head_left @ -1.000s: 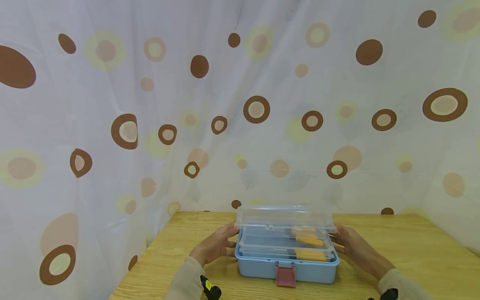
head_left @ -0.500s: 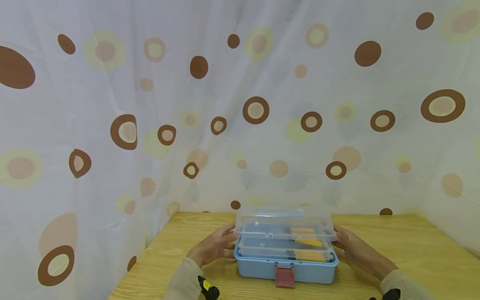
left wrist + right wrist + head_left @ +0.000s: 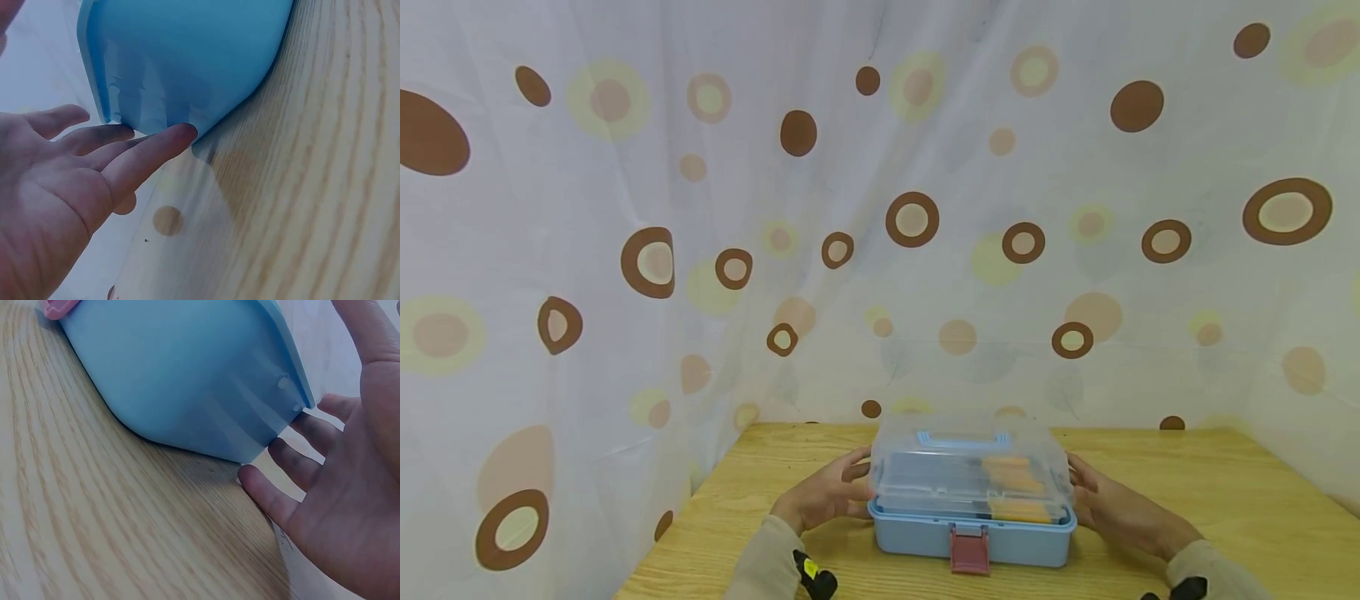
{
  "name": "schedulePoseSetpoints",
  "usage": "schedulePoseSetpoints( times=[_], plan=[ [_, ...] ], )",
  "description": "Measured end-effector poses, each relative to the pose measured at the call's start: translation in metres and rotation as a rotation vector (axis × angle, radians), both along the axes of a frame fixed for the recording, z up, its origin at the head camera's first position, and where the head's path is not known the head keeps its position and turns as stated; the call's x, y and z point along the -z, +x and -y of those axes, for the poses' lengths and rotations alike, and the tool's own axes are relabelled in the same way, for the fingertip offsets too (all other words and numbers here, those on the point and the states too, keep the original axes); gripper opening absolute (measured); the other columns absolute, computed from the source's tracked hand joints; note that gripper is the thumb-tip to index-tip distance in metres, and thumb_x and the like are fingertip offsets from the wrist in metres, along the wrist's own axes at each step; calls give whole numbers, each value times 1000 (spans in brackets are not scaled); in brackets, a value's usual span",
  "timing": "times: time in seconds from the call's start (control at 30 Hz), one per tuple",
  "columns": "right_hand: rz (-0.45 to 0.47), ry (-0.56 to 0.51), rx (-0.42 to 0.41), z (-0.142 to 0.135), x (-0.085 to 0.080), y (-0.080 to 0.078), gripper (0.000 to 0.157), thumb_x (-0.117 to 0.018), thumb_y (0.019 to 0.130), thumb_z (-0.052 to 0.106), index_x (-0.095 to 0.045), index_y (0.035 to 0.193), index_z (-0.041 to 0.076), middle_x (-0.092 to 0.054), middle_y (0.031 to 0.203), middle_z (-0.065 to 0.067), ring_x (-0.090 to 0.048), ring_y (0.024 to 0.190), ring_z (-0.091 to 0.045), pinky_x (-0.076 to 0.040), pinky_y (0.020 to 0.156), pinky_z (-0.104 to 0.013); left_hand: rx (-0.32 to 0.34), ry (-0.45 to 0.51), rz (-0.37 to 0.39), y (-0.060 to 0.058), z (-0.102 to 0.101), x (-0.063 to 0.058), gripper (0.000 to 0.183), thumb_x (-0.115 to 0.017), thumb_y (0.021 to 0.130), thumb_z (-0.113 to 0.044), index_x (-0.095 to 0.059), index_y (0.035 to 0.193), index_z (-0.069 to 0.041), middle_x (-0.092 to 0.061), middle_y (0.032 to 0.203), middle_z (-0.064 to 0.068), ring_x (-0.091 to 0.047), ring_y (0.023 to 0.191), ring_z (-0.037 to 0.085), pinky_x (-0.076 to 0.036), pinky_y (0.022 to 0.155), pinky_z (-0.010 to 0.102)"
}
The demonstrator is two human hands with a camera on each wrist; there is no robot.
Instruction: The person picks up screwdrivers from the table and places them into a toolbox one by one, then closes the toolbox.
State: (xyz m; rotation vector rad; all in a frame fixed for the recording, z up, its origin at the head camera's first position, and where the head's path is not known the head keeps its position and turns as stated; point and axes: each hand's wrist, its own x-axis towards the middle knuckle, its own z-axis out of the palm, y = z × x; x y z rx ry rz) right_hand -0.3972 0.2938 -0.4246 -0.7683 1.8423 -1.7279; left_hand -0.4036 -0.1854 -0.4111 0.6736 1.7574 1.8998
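Note:
A light blue plastic storage box (image 3: 917,536) stands on the table with its clear lid (image 3: 898,471) lowered close over the rim. Yellow-orange things (image 3: 1011,475) and a dark part show blurred through the lid. Its pink latch (image 3: 970,553) hangs down at the front. At the left end is my left hand (image 3: 826,493), fingers stretched out; in the left wrist view its fingertips (image 3: 184,132) lie at the box's end wall. My right hand (image 3: 1112,504) mirrors it at the right end, its fingertips (image 3: 253,475) by the lower corner. Both thumbs are up beside the lid.
The wooden table (image 3: 1187,483) extends to both sides of the box. A pale curtain with brown and yellow circles (image 3: 913,219) hangs behind and to the left. A blue handle (image 3: 962,439) sits on the lid.
The clear lid has swung down toward me, from partly raised to close over the rim, and its handle has come into view. Both hands stay at the box's ends.

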Motion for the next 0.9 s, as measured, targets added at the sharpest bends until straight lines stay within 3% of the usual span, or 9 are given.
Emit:
schedulePoseSetpoints(
  times=[0.1,0.37,0.67,0.9],
  plan=[
    [-13,25,0,0,1,0,83,-37,114,32,31,158,13,25,165,-25,6,152,-41,-38,112,-32,9,-11,-8,1,1,0,94,-73,95,-16,-13,166,-5,-14,167,25,-52,132,40,-50,99,55],
    [-34,32,-16,-4,3,-3,90,-50,111,26,24,161,14,22,165,-27,-10,153,-38,-40,111,-32,35,-53,-37,2,2,-2,100,-82,90,-14,-16,166,-8,-13,169,22,-48,135,41,-51,99,53],
    [-53,48,-68,-7,4,-4,97,-53,110,26,31,158,12,29,164,-24,16,148,-52,-37,113,-33,73,-61,-48,0,2,1,106,-85,86,-11,-14,166,-8,-7,170,19,-45,137,42,-50,100,51],
    [-50,41,-75,-7,5,-3,96,-52,111,21,31,158,12,30,164,-20,17,148,-51,-37,112,-32,58,-65,-45,0,1,3,104,-83,87,-5,-16,165,-9,-9,170,18,-47,136,41,-51,99,51]
  ],
)
